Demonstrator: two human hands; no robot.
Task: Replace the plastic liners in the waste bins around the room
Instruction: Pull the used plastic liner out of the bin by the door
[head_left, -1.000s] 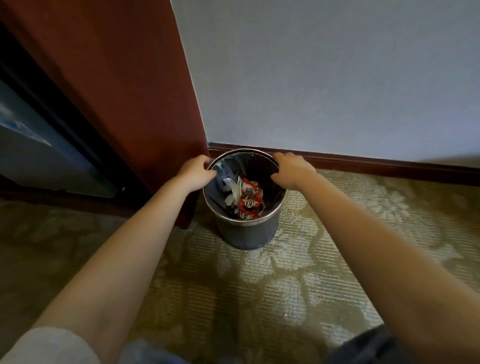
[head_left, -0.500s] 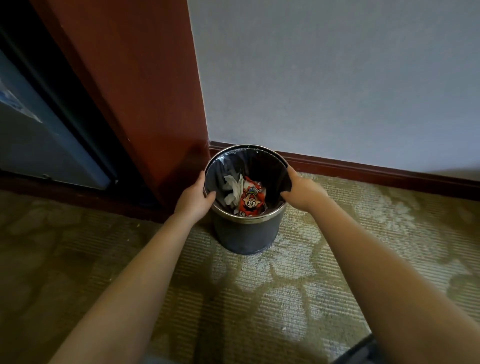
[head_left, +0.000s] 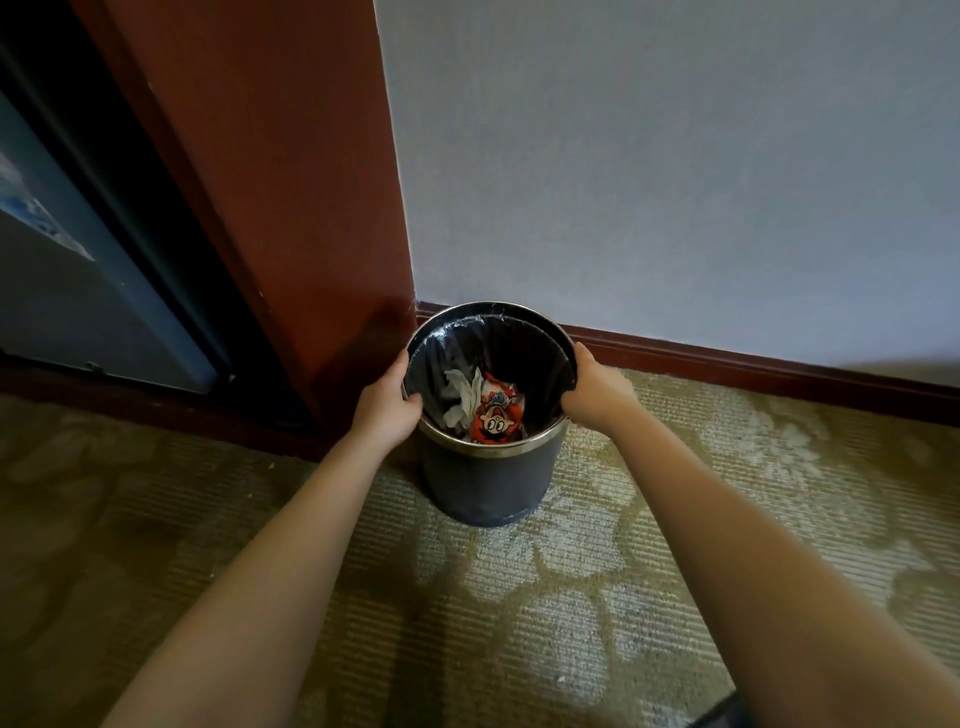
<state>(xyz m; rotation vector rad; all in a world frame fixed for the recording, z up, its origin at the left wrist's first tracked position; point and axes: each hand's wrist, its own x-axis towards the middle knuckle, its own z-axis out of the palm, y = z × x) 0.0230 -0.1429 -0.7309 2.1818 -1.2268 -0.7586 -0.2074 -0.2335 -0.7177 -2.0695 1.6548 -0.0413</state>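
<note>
A small round dark waste bin (head_left: 485, 483) with a metal rim stands on the carpet in the corner by the wall. A black plastic liner (head_left: 498, 338) lines its inside. In it lie crumpled white tissue (head_left: 460, 397) and a red snack wrapper (head_left: 496, 418). My left hand (head_left: 384, 408) grips the bin's left rim, thumb over the edge on the liner. My right hand (head_left: 595, 389) grips the right rim in the same way.
A red-brown wooden panel (head_left: 270, 182) rises just left of the bin, with a dark glass-fronted cabinet (head_left: 78, 270) further left. A grey wall (head_left: 675, 156) with a red-brown skirting board (head_left: 753, 369) runs behind. Patterned carpet (head_left: 545, 597) covers the floor.
Both hands slid from the far part of the rim down to its left and right sides. The view has moved closer and lower over the bin.
</note>
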